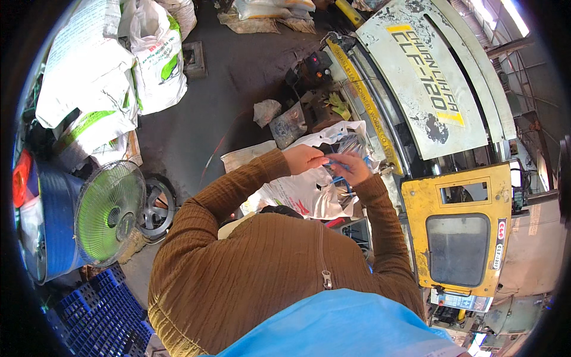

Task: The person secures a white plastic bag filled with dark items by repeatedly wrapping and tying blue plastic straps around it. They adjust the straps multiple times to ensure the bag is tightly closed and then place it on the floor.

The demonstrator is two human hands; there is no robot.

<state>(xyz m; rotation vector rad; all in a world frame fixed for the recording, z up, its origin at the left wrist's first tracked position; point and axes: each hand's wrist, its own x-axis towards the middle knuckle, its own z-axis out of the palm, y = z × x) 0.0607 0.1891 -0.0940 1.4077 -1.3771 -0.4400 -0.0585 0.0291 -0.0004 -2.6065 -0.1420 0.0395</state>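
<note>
Over an open white sack (294,190), my two hands meet in front of my chest. My left hand (302,159) is closed, its fingertips pinched together at one end of a small blue piece (336,165). The other end lies in the closed fingers of my right hand (354,169). The piece looks thin, perhaps plastic; its exact kind is too small to make out. Clear and blue pieces (352,144) show in the sack's opening beside my right hand.
A yellow-and-white machine (416,77) with a yellow windowed door (458,238) runs along the right. At left stand a green fan (110,214), a blue drum (59,217) and full white sacks (157,59). A blue pallet (101,315) lies lower left. Small bags (288,125) sit ahead.
</note>
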